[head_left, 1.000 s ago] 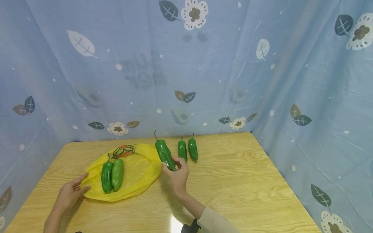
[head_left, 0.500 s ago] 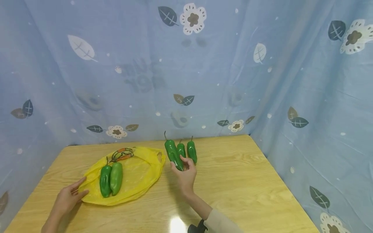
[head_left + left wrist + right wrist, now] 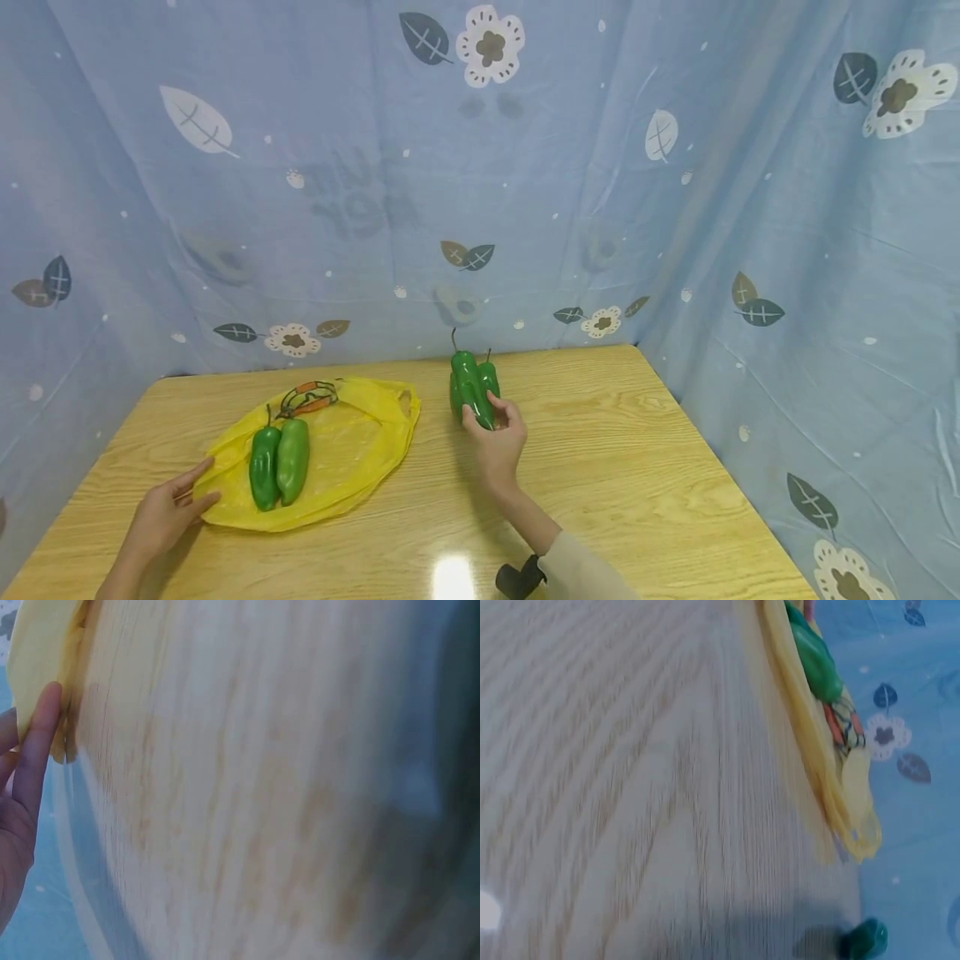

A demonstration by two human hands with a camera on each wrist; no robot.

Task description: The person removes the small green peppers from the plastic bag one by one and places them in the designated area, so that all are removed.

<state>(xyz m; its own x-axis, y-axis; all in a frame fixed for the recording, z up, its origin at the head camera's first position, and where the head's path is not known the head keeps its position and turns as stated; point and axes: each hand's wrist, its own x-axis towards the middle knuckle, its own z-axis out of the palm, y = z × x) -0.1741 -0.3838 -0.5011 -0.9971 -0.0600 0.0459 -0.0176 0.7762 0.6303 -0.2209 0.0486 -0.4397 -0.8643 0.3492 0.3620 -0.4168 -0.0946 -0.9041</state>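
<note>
My left hand [image 3: 167,512] pinches the near left edge of a yellow plastic bag [image 3: 347,471] lying flat. The left wrist view shows the bag's edge between the fingers of that hand [image 3: 26,780]. On the bag, side by side, lie a dark green pepper [image 3: 264,468] and a lighter green pepper [image 3: 293,461]. Farther right, my right hand [image 3: 500,446] holds a long dark green pepper [image 3: 469,385] by its lower end, stem pointing away. Behind it, partly covered, are two smaller green peppers, one [image 3: 489,375] showing at its right. My right hand is outside the right wrist view.
The wooden table [image 3: 637,483] ends at a blue patterned curtain [image 3: 375,250] behind and at both sides. Orange and black printing or cord [image 3: 309,398] shows at the bag's far side. A black device [image 3: 519,577] is by the right sleeve [image 3: 581,571].
My right hand has carried the long pepper rightward, from beside the bag to in front of the two smaller peppers. The left hand stays on the bag's edge.
</note>
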